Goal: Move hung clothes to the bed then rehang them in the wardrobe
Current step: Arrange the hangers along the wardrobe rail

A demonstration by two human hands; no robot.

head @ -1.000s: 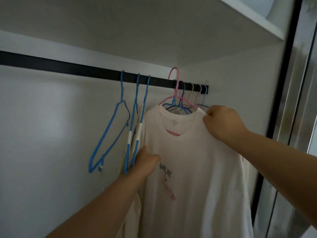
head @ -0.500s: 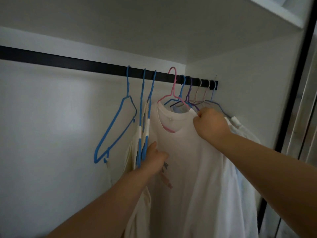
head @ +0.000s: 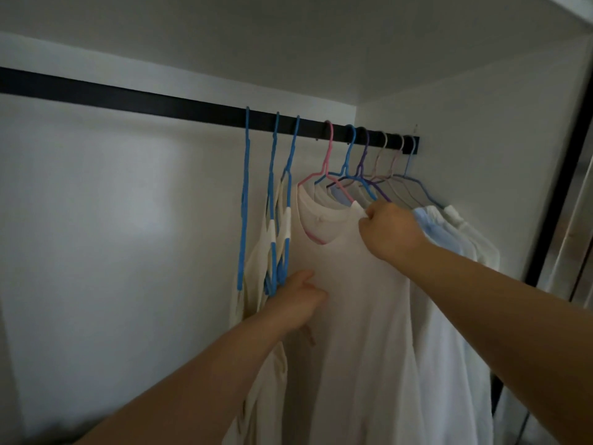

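Pinching white shirt (head: 353, 300) shoulder, right grip (head: 390, 229); left grip (head: 296, 303) relaxed, touching front.

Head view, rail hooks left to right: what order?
Three blue hangers, pink hanger, blue hanger, purple hanger, two pale hangers, last blue hanger by the rail end.

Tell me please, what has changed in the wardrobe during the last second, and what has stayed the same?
The pink hanger now sits seated on the black rail; a second ago its hook stood above it. Behind it, more garments have come into view. Unchanged: the right hand pinches the white T-shirt at its shoulder, and the left hand rests against the shirt's left side.
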